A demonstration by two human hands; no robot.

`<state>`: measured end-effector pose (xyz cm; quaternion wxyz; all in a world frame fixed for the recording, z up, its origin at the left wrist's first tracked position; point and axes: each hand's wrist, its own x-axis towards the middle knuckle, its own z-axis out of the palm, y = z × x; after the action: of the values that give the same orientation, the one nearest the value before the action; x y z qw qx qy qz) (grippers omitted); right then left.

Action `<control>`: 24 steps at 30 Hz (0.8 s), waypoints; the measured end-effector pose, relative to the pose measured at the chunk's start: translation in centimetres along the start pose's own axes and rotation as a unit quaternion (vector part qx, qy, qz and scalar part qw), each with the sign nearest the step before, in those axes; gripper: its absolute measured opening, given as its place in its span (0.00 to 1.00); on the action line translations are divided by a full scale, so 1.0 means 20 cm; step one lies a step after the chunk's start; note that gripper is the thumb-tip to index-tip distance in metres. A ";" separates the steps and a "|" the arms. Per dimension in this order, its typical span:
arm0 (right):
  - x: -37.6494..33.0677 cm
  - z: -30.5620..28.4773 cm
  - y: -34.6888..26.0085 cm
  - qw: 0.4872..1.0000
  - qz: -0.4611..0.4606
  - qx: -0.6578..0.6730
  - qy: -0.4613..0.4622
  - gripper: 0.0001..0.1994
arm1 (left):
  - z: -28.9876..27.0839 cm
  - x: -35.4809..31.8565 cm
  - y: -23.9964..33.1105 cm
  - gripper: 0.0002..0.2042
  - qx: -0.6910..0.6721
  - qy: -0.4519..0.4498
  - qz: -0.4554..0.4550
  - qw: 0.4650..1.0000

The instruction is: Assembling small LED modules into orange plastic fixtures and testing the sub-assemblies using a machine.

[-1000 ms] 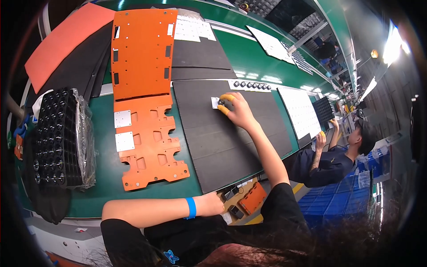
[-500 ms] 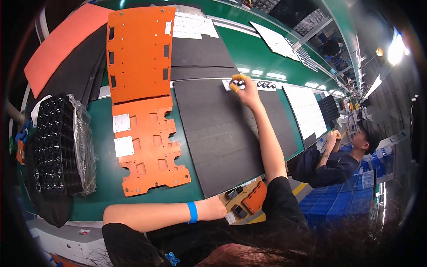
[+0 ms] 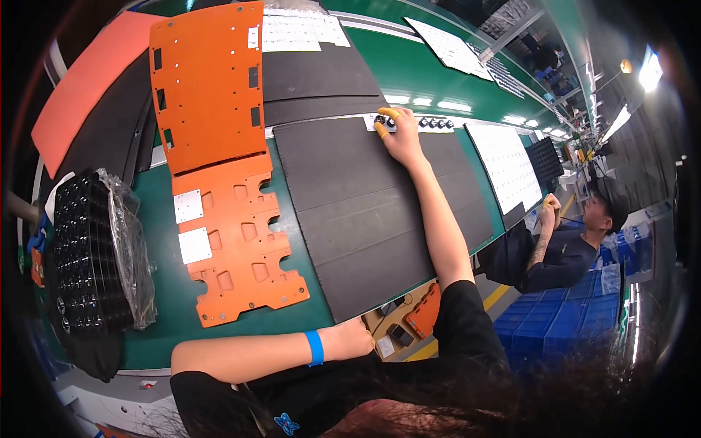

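Observation:
My right hand (image 3: 401,137) reaches far forward, with yellow covers on the thumb and a finger. These two fingers close around a small glossy black round piece (image 3: 380,120) on a narrow white strip (image 3: 370,125). More black round pieces (image 3: 434,123) sit in a row farther right along the strip. A dark grey mat (image 3: 358,212) lies under my right forearm. My left hand (image 3: 349,340), below a blue wristband, is curled closed by the table's front edge. Its fingertips are hidden, and I cannot make out whether it holds anything.
An orange panel (image 3: 208,87) and an orange cut-out plate (image 3: 244,241) lie left of the mat. Stacked black trays (image 3: 87,255) in clear plastic stand far left. White perforated sheets (image 3: 504,168) lie right. A co-worker (image 3: 566,252) sits beyond them, near blue bins (image 3: 555,314).
My view has shifted slightly, so the orange pieces appear farther left. My right hand stays at the left end of the strip, its fingers a little repositioned. My left hand is nearly unchanged.

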<state>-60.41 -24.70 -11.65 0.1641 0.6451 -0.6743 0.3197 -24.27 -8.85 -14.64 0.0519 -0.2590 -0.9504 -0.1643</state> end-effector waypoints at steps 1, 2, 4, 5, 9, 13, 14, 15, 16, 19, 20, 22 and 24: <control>-0.01 0.00 0.01 1.000 0.017 0.003 -0.012 0.16 | 0.00 0.00 -0.01 0.05 0.000 0.000 0.003 1.000; -0.01 0.00 0.01 0.999 0.032 0.010 -0.024 0.16 | 0.01 0.00 0.00 0.05 -0.002 -0.002 0.003 1.000; -0.02 0.00 0.00 0.999 0.035 0.015 -0.026 0.16 | 0.02 0.01 0.01 0.05 -0.004 -0.005 0.002 1.000; -0.01 -0.01 0.00 0.999 0.038 0.020 -0.027 0.16 | 0.02 0.00 0.01 0.05 -0.006 0.001 0.001 1.000; -0.01 -0.01 -0.02 1.000 0.025 0.009 -0.011 0.16 | 0.03 0.00 0.00 0.05 -0.008 -0.002 0.004 1.000; -0.01 -0.01 0.01 1.000 0.006 0.021 -0.013 0.16 | 0.05 0.01 0.00 0.05 -0.007 -0.002 -0.004 1.000; -0.01 -0.01 0.01 1.000 -0.006 0.019 -0.024 0.16 | 0.06 0.01 0.00 0.05 -0.010 0.000 -0.004 1.000; -0.01 0.00 0.01 1.000 -0.006 0.019 -0.024 0.16 | 0.06 0.01 0.00 0.05 -0.014 0.002 -0.004 1.000; -0.01 0.00 0.00 0.999 0.017 0.034 -0.036 0.16 | 0.07 0.01 0.00 0.05 -0.014 0.002 -0.004 1.000; -0.02 0.00 -0.01 0.998 0.040 0.043 -0.035 0.16 | 0.08 0.00 0.00 0.05 -0.029 0.013 -0.009 0.999; -0.01 0.00 -0.01 0.998 0.040 0.037 -0.022 0.16 | 0.08 0.00 0.00 0.05 -0.022 0.010 -0.007 1.000; -0.02 0.00 -0.02 0.999 0.039 0.022 -0.027 0.17 | 0.08 0.00 0.00 0.05 -0.014 0.007 -0.005 1.000; -0.02 0.00 -0.02 0.999 0.039 0.004 -0.030 0.18 | 0.04 0.00 0.01 0.05 -0.010 0.012 -0.004 1.000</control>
<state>-59.97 -24.33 -11.80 0.1289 0.6280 -0.7023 0.3094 -24.26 -8.46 -15.38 0.0597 -0.2540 -0.9490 -0.1767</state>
